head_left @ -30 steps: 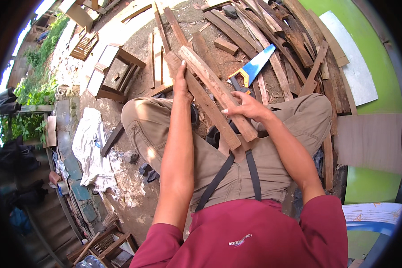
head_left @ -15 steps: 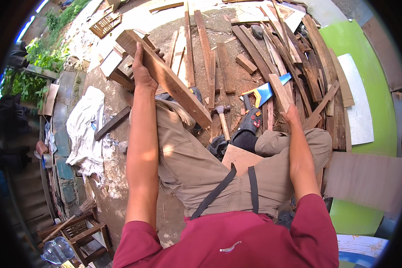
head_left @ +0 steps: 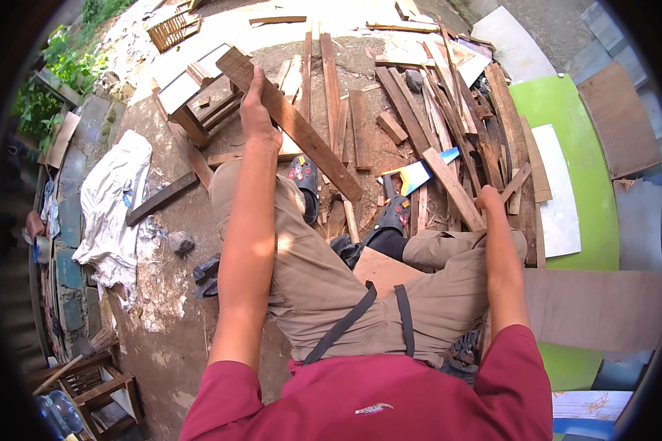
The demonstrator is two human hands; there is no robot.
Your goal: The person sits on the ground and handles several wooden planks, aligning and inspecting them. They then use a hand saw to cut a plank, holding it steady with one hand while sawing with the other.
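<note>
My left hand [head_left: 259, 117] is closed round a long brown wooden plank [head_left: 301, 132], raised and slanting down to the right over my lower legs. Its far end is up and to the left. My right hand [head_left: 488, 197] looks closed, its fingers mostly hidden. It is beside a paler wooden plank [head_left: 449, 184] whose near end lies by my right thigh, and in front of a thin wooden stick [head_left: 517, 181]. A handsaw [head_left: 413, 175] with a blue blade and yellow handle lies partly under the paler plank. A hammer's handle [head_left: 351, 222] shows between my feet.
Loose boards [head_left: 359, 132] and a heap of timber [head_left: 493, 125] cover the ground ahead. A small wooden stool [head_left: 191, 125] stands at far left. White cloth [head_left: 118, 198] lies left, green sheeting [head_left: 596, 169] right. A square wood piece [head_left: 384, 272] rests between my thighs.
The view has shifted. My right hand has moved off the paler plank's near end toward the stick; that plank lies in place. My left hand still holds its plank.
</note>
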